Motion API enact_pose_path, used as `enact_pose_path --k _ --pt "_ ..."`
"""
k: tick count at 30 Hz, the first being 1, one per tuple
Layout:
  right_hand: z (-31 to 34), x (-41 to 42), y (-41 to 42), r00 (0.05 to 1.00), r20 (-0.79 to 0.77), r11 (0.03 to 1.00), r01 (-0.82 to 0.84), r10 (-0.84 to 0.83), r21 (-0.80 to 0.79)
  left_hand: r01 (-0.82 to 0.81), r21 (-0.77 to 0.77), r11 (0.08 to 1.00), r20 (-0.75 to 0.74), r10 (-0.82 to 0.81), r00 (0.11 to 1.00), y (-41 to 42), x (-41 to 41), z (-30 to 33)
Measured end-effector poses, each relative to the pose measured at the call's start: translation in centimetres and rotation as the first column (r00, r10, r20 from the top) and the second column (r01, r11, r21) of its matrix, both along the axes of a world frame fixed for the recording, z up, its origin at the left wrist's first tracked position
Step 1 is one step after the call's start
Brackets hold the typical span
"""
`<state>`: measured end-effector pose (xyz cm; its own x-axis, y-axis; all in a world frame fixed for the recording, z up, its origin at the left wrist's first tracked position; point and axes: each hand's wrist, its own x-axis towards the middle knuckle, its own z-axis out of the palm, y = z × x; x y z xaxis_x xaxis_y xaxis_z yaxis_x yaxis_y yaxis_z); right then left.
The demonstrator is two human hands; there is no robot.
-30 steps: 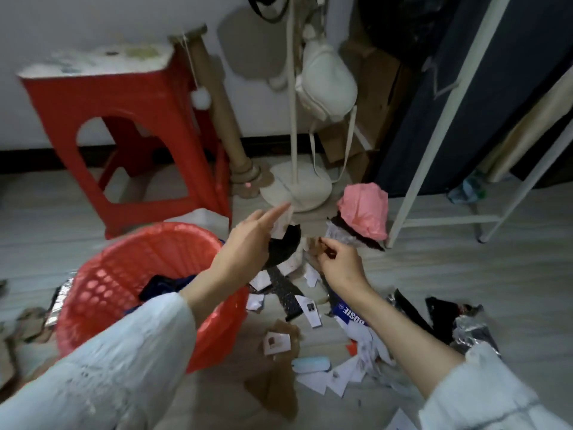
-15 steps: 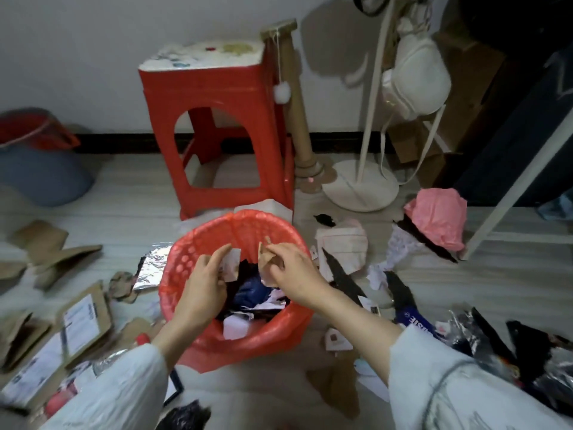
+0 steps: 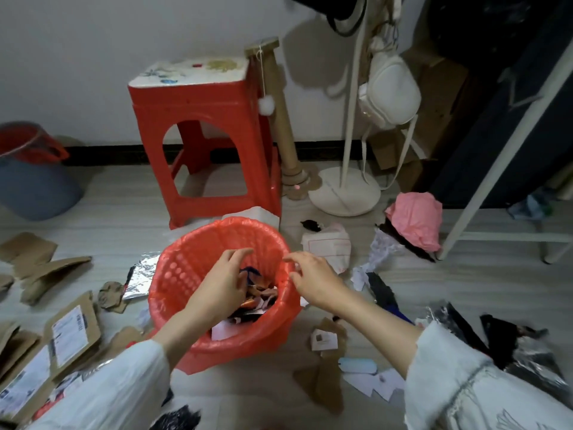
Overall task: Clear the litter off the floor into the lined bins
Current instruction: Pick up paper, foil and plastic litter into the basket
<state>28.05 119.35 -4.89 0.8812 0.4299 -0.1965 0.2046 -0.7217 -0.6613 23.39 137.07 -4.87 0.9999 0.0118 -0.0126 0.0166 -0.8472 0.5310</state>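
In the head view, both hands hang over the mouth of the red bin (image 3: 186,274), which stands on the floor (image 3: 465,283) just in front of the red stool (image 3: 198,125), set in the middle of the mess, likely so that scraps on either side are within easy reach. The left hand (image 3: 223,283) is inside the rim with its fingers spread and curled downward, grasping nothing; the right hand (image 3: 313,280) hovers at the rim's right edge, fingers loosely released and likewise empty. That pose over the opening reads as a drop just made, though nothing is visibly falling. The bin is a perforated plastic basket lined with a thin red bag folded over its rim, and its bottom holds a jumble of torn paper and dark wrapper bits. Plenty of litter is still on the floor: cardboard pieces with labels (image 3: 71,333) to the left, a foil wrapper (image 3: 141,277) touching the bin's left side, a white parcel bag (image 3: 331,246) just to its right, a pink bag (image 3: 415,218) near the white rack leg (image 3: 496,169), and paper scraps (image 3: 372,383) with dark foil packets (image 3: 508,339) at lower right. A second bin, grey with a red liner (image 3: 34,175), stands well apart by the wall. The task looks far from finished.
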Motion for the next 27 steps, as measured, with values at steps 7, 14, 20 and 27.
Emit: enact_pose_path --k 7,14,20,27 --pt "-0.7 0.3 -9.1 0.989 -0.017 0.986 0.142 -0.144 -0.086 0.287 0.115 0.951 -0.03 -0.286 0.958 -9.2 3.5 1.4" --pt "-5.9 5.0 -18.7 0.93 0.018 0.898 0.358 -0.366 -0.255 0.391 0.108 0.914 -0.137 -0.376 0.916 -17.1 8.7 -3.8" --pt "-12.3 12.1 -23.0 0.863 0.1 0.804 0.5 -0.496 -0.321 0.302 -0.002 0.953 -0.193 -0.297 0.935 -19.2 12.9 -10.2" --pt "-18.4 20.0 -24.9 0.788 0.257 0.629 0.606 -0.56 -0.487 0.144 -0.167 0.975 -0.261 -0.185 0.947 -20.4 16.5 -17.1"
